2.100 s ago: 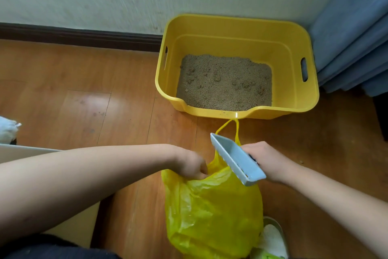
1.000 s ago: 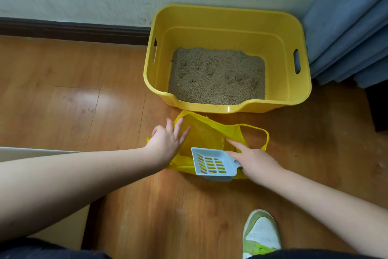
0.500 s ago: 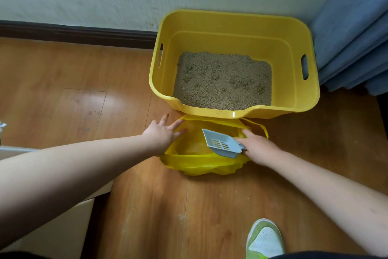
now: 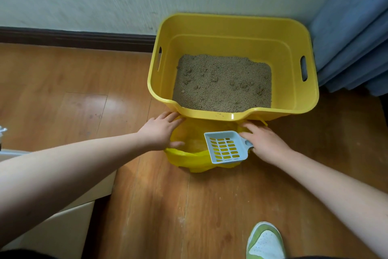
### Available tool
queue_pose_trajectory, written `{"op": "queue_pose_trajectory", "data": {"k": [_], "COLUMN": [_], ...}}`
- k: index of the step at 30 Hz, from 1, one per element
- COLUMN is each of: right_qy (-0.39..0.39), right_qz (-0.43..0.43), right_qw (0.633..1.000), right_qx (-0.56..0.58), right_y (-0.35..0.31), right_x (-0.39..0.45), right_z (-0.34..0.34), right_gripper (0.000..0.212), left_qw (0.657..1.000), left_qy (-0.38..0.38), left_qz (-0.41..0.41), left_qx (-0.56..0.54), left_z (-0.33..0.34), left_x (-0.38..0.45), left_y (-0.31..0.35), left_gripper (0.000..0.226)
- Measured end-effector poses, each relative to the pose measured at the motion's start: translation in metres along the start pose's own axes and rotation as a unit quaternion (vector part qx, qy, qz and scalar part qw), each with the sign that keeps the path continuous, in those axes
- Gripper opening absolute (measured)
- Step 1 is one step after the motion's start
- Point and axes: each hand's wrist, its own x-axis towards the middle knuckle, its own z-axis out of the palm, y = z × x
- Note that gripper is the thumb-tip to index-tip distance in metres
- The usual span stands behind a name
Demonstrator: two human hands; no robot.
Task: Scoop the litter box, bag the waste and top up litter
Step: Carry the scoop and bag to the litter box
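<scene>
Head-camera view, looking down at a wooden floor (image 4: 63,95) beside a pale wall. A yellow litter box (image 4: 294,99) sits against the wall, holding tan litter (image 4: 222,84) with several small clumps on its surface. A blue curtain (image 4: 354,34) hangs just to the right of the box.

Directly in front of the box, touching its near wall, a yellow plastic bag (image 4: 189,156) lies on the floor with its mouth spread open. The person's left hand (image 4: 159,133) rests on the bag's left edge, fingers spread flat and thumb hooked over the rim, pressing rather than gripping. The right hand (image 4: 264,143) is at the bag's right edge, with some fingers extended forward onto the plastic while the others pinch the short handle of a light blue slotted scoop (image 4: 225,147). The scoop lies level over the bag's opening and looks empty.

A green and white shoe (image 4: 265,242) shows at the bottom edge, well apart from the bag.
</scene>
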Motion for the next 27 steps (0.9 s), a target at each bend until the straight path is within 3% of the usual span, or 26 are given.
{"op": "queue_pose_trajectory", "data": {"k": [3, 6, 8, 11, 13, 16, 17, 22, 27], "right_qy": [0.043, 0.099, 0.099, 0.066, 0.028, -0.009, -0.02, -0.042, -0.081], "right_qz": [-0.057, -0.106, -0.138, -0.143, -0.131, -0.119, -0.109, -0.093, -0.079], "right_qw": [0.997, 0.989, 0.985, 0.985, 0.988, 0.989, 0.989, 0.977, 0.973], "right_qx": [0.014, 0.006, -0.022, -0.069, -0.076, -0.088, -0.098, -0.186, -0.2], "right_y": [-0.001, -0.008, -0.011, -0.014, -0.016, -0.018, -0.018, -0.02, -0.019], "right_x": [-0.006, -0.012, -0.011, -0.006, -0.002, 0.003, 0.003, 0.005, 0.008], "right_z": [0.011, 0.019, 0.022, 0.028, 0.031, 0.033, 0.032, 0.026, 0.022], "right_gripper": [0.06, 0.053, 0.053, 0.055, 0.055, 0.047, 0.048, 0.05, 0.048], "left_qw": [0.993, 0.966, 0.948, 0.942, 0.952, 0.974, 0.973, 0.965, 0.967], "left_qy": [0.115, 0.227, 0.247, 0.177, 0.088, -0.125, -0.159, -0.196, -0.145], "left_qz": [0.019, 0.106, 0.173, 0.27, 0.285, 0.173, 0.142, 0.093, 0.115], "left_qx": [0.011, 0.068, 0.101, 0.09, 0.074, 0.077, 0.087, 0.15, 0.175], "left_z": [0.003, 0.008, 0.01, 0.019, 0.029, 0.03, 0.027, 0.029, 0.017], "left_x": [-0.006, -0.012, -0.014, -0.012, -0.009, -0.009, -0.009, -0.003, 0.01], "left_y": [0.005, 0.009, 0.014, 0.028, 0.043, 0.058, 0.059, 0.051, 0.042], "left_gripper": [0.046, 0.036, 0.028, 0.029, 0.029, 0.05, 0.057, 0.075, 0.091]}}
